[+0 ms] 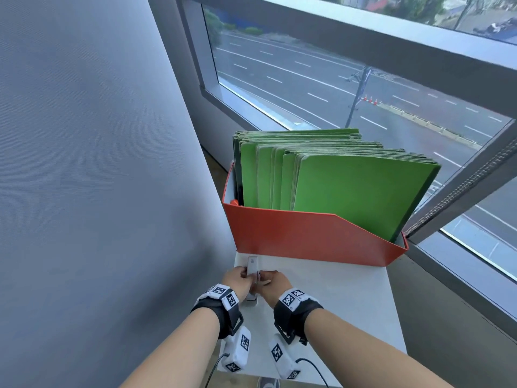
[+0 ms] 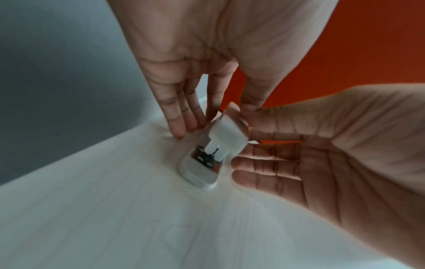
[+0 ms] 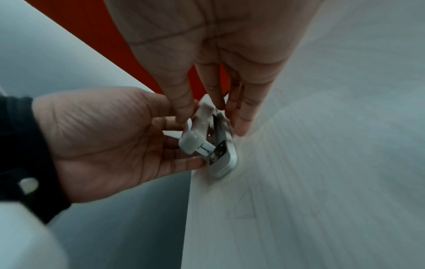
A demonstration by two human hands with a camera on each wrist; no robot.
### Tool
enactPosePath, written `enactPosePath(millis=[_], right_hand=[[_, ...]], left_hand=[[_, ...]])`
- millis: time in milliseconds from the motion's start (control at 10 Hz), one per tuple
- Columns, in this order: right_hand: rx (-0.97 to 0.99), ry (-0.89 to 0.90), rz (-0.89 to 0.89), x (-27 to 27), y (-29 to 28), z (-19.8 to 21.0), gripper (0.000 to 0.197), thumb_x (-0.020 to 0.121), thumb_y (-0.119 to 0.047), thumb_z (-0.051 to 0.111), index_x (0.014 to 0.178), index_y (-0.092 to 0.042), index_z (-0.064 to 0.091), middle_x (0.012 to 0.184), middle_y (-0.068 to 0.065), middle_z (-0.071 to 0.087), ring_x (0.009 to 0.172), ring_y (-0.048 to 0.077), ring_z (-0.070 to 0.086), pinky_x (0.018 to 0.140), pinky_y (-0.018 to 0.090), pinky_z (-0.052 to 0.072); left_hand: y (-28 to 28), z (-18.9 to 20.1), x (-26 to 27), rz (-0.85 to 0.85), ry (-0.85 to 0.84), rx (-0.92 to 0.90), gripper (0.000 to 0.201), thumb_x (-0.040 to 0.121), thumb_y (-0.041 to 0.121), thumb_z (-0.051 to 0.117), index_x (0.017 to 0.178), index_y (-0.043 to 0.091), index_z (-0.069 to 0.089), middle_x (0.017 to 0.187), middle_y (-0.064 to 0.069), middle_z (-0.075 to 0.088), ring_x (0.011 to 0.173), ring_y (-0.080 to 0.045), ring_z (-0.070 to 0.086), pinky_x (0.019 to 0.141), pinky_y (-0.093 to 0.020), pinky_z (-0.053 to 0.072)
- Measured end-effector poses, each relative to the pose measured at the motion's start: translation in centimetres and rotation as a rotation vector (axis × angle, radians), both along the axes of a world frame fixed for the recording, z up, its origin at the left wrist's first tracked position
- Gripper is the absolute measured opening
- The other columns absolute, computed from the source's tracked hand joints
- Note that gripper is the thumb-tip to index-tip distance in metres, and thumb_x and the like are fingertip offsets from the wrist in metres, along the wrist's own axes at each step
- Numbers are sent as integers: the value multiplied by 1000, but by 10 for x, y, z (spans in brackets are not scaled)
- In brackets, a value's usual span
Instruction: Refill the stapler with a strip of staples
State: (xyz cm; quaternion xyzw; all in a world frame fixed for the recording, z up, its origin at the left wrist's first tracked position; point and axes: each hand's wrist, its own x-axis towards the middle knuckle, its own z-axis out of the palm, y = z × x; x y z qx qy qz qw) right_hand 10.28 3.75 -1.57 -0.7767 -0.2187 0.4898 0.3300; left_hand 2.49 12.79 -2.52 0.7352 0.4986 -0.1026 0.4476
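Note:
A small white stapler (image 1: 252, 266) lies near the left edge of the white table (image 1: 349, 303). Its lid (image 2: 227, 134) is swung up off the base (image 2: 200, 172), showing the dark metal channel inside. My left hand (image 2: 214, 121) pinches the stapler from the left, fingers down one side and thumb against the raised lid. My right hand (image 3: 211, 123) pinches it from the right, thumb on the lid (image 3: 195, 140) and fingers along the far side of the base (image 3: 224, 163). I cannot make out a strip of staples in any view.
An orange file box (image 1: 307, 236) packed with green folders (image 1: 349, 186) stands just behind the stapler. A grey wall runs along the table's left edge and a window frame lies to the right. Bare tabletop stretches right of my hands.

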Motion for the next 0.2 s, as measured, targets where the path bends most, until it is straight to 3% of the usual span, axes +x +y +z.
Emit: enactPosePath(millis=[100,200], right_hand=[[-17,-26,-1,9,-10,8,60,80,-25,68,134,-7,49,132,7,59,112,20,60,94,27,45],[53,-97,27,26,-21,39,54,83,-26,65,133,-12,52,131,6,61,112,19,61,96,27,46]], left_hand=[[-5,5,0,30,-2,30,43,84,38,54,112,7,63,111,-14,67,99,-33,65,87,-35,53],[-17,16,-5,17,28,73,51,86,38,53,126,6,53,129,-18,53,116,-35,56,98,-38,48]])
